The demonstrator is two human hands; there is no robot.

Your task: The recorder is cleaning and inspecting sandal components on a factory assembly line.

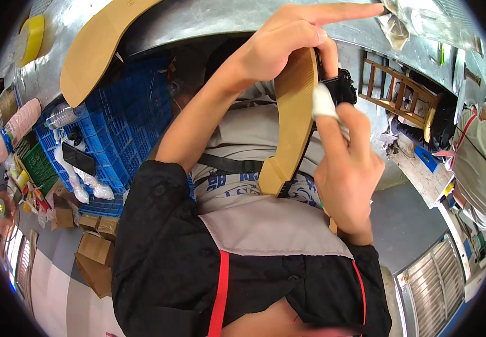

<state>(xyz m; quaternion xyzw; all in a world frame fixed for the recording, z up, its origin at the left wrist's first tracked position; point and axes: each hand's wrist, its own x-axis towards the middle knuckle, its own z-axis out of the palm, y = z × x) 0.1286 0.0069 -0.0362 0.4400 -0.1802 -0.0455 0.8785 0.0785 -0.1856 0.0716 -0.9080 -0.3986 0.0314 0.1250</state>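
Observation:
A sandal with a tan ridged sole (296, 106) and black straps (341, 87) is held up in front of my apron, its underside toward me and its heel end low. My left hand (279, 45) grips the toe end, with the index finger stretched out to the right. My right hand (349, 168) is closed at the sandal's right side. A white cloth (324, 102) covers its index fingertip, against the edge of the sole by the straps; more white shows between the fingers. Most of the upper is hidden behind the sole.
Another tan shoe sole (94, 53) lies at the metal table's (198, 19) left edge, near a yellow tape roll (32, 39). Blue crates (125, 118) stand left, with a phone (78, 159) on them. Cardboard boxes (94, 253) sit below. A wooden stool (403, 92) and another person (473, 168) are at right.

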